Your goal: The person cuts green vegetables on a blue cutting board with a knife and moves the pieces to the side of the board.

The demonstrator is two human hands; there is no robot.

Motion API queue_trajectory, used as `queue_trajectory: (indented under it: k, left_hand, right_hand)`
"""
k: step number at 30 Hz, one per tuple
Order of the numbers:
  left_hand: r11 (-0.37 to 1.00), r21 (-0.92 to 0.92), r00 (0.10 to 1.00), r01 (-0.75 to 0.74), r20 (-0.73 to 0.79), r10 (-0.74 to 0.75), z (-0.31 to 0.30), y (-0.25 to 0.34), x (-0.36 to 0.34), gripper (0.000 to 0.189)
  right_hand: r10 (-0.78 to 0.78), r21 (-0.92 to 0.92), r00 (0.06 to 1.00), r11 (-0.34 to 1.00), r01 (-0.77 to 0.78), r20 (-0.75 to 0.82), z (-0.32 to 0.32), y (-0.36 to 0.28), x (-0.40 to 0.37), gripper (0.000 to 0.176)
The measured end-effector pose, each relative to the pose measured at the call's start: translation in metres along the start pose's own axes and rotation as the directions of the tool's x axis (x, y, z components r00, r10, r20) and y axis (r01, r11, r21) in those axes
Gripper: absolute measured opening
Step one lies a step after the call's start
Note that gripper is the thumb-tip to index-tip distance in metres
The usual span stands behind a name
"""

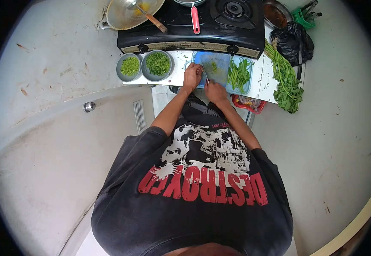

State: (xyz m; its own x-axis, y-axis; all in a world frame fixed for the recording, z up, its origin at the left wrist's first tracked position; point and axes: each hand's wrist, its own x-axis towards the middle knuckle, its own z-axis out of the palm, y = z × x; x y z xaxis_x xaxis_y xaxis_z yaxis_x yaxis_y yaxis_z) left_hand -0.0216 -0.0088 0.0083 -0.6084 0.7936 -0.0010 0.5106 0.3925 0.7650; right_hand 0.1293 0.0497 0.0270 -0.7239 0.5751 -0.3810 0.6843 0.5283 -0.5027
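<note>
My left hand [192, 76] rests on the near left edge of a blue cutting board [222, 64], its fingers curled on something small that I cannot make out. My right hand [214, 90] grips a knife [207, 80] whose blade points up onto the board. A small heap of chopped greens [214, 67] lies on the board's middle. A pile of whole green beans [239, 73] covers the board's right part.
Two metal bowls of chopped greens [129, 67] [157, 64] stand left of the board. Long leafy stalks [285, 79] lie on the right by a black plastic bag [295, 40]. A black gas stove [190, 26] behind holds a wok [131, 13] and a red-handled pan [195, 17].
</note>
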Motion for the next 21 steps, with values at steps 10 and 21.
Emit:
queue_trajectory:
  k: [10,21]
  left_hand:
    - [0.999,-0.023,1.0,-0.028,-0.009,0.028,0.001,-0.004,-0.001,0.014]
    - [0.997,-0.066,0.999,-0.033,0.018,0.034,0.001,-0.006,0.001,0.015]
  right_hand:
    - [0.02,-0.007,1.0,1.0,-0.02,0.011,-0.002,0.0,-0.01,0.039]
    - [0.029,-0.005,1.0,1.0,-0.028,0.013,-0.008,-0.003,-0.013,0.041]
